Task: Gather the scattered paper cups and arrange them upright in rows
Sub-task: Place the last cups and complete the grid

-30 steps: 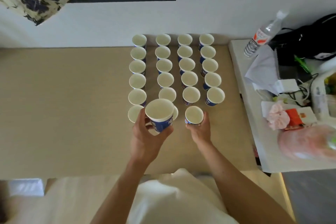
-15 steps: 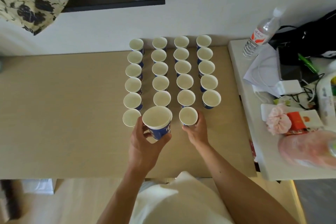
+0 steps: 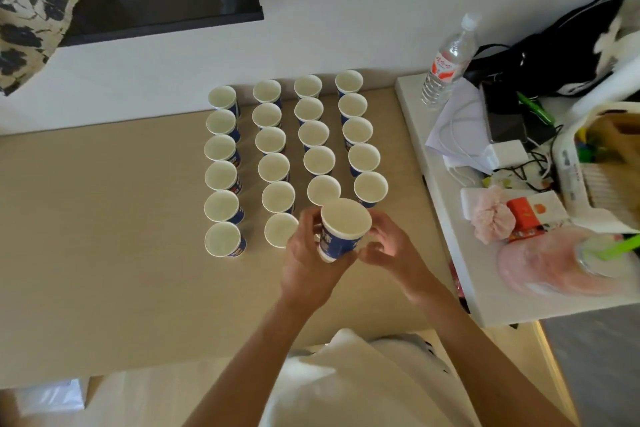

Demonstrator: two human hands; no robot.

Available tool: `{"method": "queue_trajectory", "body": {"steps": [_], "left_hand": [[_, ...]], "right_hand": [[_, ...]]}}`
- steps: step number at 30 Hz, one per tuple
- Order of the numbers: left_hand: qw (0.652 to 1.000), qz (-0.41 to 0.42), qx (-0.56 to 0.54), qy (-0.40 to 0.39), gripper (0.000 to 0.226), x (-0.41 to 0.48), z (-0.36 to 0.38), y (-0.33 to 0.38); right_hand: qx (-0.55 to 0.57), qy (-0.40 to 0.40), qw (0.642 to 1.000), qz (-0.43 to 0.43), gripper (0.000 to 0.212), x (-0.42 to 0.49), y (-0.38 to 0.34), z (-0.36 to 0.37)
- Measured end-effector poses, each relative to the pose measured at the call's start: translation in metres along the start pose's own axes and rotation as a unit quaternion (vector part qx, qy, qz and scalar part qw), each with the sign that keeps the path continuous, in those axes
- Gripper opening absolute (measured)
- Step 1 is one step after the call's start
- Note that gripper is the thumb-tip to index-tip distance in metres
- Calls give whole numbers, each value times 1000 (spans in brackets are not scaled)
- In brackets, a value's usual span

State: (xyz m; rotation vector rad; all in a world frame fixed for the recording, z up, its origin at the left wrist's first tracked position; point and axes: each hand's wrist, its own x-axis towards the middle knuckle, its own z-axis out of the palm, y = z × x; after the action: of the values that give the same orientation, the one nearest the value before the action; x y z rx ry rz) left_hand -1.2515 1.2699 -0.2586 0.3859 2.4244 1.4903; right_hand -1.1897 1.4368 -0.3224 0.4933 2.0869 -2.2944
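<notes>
**1 cup held up at the near end of the rows**

On the beige table [image 3: 104, 253] upright paper cups [image 3: 221, 177] stand in 4 rows. At 6 o'clock of them the left hand [image 3: 311, 263] grips 1 raised cup [image 3: 341, 232]. At its 3 o'clock the right hand [image 3: 391, 250] has curled fingers; whether they hold anything I cannot tell.

View: one wide-angle camera worn on the person's head.
Facing: forward and steeply down onto the bench [image 3: 104, 253], with the wall along the top edge.
Nearness: arm's reach; the raised cup [image 3: 344, 229] sits nearest the lens.
Framing: cup rows [image 3: 313, 133] at centre, side table [image 3: 485, 308] at the right.
</notes>
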Motion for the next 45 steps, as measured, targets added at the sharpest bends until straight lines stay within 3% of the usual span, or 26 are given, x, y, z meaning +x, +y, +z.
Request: {"method": "queue_trajectory", "body": {"steps": [3, 8, 14, 18, 30, 37, 42, 45], "left_hand": [[998, 34, 29, -40, 59, 6, 22, 6], [990, 69, 104, -72, 77, 3, 36, -1], [988, 3, 146, -54, 79, -11, 23, -15], [990, -15, 138, -23, 75, -19, 13, -16], [990, -50, 129, 12, 63, -40, -1, -17], [991, -91, 95, 29, 59, -55, -8, -18], [986, -124, 51, 95, 57, -58, -41, -20], [981, -130, 26, 144, 57, -60, -72, -24]], "right_hand": [[22, 28, 999, -20, 82, -4, -10, 1], [-2, 120, 992, -35, 59, -6, -4, -4], [-25, 246, 968, 33, 61, 8, 48, -10], [-95, 257, 960, 52, 67, 19, 77, -8], [-108, 279, 954, 24, 63, 40, 85, -2], [-156, 281, 945, 55, 76, 15, 89, -2], [-133, 307, 938, 91, 70, -26, 84, 17], [-108, 310, 942, 67, 63, -33, 63, 37]]}}
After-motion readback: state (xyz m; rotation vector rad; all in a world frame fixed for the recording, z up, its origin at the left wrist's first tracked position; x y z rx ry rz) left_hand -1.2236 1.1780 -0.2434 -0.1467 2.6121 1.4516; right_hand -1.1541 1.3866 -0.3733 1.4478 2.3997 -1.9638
